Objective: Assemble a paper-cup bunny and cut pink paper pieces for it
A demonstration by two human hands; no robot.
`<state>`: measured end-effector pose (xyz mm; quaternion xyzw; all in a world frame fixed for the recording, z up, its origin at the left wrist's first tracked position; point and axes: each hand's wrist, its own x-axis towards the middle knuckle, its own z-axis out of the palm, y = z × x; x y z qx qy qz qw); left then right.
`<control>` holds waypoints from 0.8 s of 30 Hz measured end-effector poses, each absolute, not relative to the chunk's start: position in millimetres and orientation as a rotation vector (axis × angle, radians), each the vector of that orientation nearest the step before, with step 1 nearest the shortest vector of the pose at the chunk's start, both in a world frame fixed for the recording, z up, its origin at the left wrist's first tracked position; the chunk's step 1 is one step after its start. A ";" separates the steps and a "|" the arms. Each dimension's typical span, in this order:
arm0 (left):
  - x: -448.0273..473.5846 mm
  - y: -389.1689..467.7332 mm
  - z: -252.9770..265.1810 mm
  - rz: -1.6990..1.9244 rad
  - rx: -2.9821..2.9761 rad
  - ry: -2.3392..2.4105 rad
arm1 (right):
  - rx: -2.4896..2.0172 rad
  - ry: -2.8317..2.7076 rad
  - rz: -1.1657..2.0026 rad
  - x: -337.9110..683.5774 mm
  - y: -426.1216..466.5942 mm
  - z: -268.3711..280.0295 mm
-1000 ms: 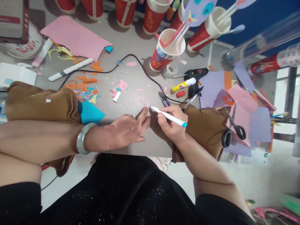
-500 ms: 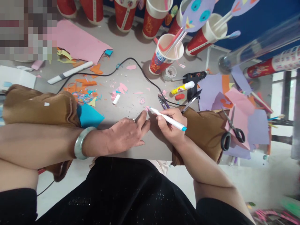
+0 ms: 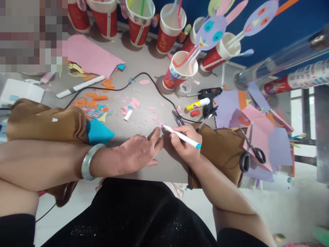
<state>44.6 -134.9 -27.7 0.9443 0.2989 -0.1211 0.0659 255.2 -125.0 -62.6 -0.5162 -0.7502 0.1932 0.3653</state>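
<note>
In my right hand is a white marker with a blue end, its tip down at a small pink paper piece on the table. My left hand lies palm down with fingers stretched out, the index fingertip pressing the near edge of that piece. Just up and left of it sits another small round pink piece with a mark on it. A white marker cap lies farther left. Scissors with purple handles rest beyond my right hand, partly covered.
A black glue gun, a yellow glue stick and its red cap lie at right. Black-handled scissors rest on coloured paper. Red paper cups line the back. A black cord crosses the table. Brown cloth lies under my left forearm.
The camera view has tilted up slightly, so the table things sit lower in the picture. Both hands keep nearly the same place, the marker tip still at the pink piece.
</note>
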 end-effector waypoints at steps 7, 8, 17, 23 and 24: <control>43.1 -137.3 -31.5 -0.281 2.944 0.904 | -1.287 -1.923 0.475 254.6 -123.7 -61.9; 43.0 -137.1 -30.7 -0.268 2.949 0.904 | -1.299 -1.923 0.467 254.6 -123.6 -61.9; 43.3 -136.5 -28.7 -0.232 2.941 0.924 | -1.242 -1.934 0.427 254.9 -123.8 -58.7; 42.2 -139.2 -39.5 -0.218 2.965 0.931 | -1.302 -1.946 0.448 255.8 -126.9 -57.8; 42.0 -139.6 -41.3 -0.212 2.965 0.933 | -1.308 -1.941 0.462 255.9 -127.2 -58.2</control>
